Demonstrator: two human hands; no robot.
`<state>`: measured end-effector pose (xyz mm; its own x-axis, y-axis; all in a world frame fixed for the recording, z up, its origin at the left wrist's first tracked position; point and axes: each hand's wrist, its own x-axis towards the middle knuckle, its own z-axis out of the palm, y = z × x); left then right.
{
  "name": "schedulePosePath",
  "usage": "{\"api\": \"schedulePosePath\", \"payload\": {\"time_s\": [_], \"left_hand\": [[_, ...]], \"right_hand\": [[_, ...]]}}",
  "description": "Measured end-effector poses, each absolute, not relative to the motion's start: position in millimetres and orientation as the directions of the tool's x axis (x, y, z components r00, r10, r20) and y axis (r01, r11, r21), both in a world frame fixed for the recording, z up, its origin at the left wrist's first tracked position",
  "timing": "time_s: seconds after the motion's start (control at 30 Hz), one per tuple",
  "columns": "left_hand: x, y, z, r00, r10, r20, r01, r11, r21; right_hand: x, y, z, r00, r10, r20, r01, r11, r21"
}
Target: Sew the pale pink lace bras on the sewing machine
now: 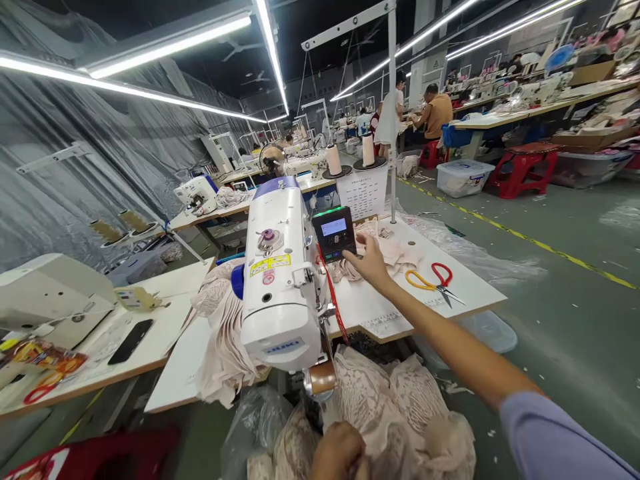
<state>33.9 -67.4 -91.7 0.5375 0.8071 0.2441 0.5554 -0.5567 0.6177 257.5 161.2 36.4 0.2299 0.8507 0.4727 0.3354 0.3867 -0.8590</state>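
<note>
My right hand [373,263] reaches across the table to a black control panel [334,235] with a lit screen. Its thumb or a fingertip touches the panel's lower edge near the buttons; the other fingers are apart and hold nothing. The panel stands beside a white sewing machine [280,280]. At the bottom edge my left hand [340,453] is closed on a pale pink lace garment [365,387] with rounded, bra-like cups, bunched below the machine's front end. The left fingertips are partly cut off. A red cord [334,297] hangs by the machine head.
Scissors [440,288] with yellow and red handles lie at the table's right. Folded pink fabric pieces [227,340] hang over the left side. Thread cones [367,150] stand behind. A phone [131,341] lies on the neighbouring table. Red stools [525,170] and co-workers [434,117] are farther back.
</note>
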Motion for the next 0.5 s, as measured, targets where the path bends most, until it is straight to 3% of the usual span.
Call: {"api": "schedulePosePath", "payload": {"time_s": [0.03,0.1,0.17,0.23,0.37,0.5], "left_hand": [[36,-68,-83,0.517,0.798,0.309,0.56,-0.589,0.583],[41,-72,-61,0.502,0.765,0.404,0.562,-0.643,0.52],[45,-76,-38,0.507,0.775,0.378,0.559,-0.629,0.54],[47,-78,-20,0.499,0.809,0.311,0.538,-0.571,0.621],[42,-71,1,0.403,0.913,0.061,0.543,-0.292,0.787],[25,-52,12,0.172,0.98,-0.096,0.566,-0.019,0.824]], "right_hand": [[256,133,27,0.199,0.852,0.484,0.339,0.404,-0.85],[255,70,6,-0.146,0.85,0.506,0.27,0.526,-0.806],[254,13,-12,-0.523,0.734,0.433,0.19,0.596,-0.78],[251,-26,-22,-0.703,0.645,0.3,0.176,0.567,-0.805],[234,-43,-31,-0.673,0.736,0.076,0.28,0.349,-0.894],[218,-22,-28,-0.52,0.854,-0.012,0.311,0.175,-0.934]]}}
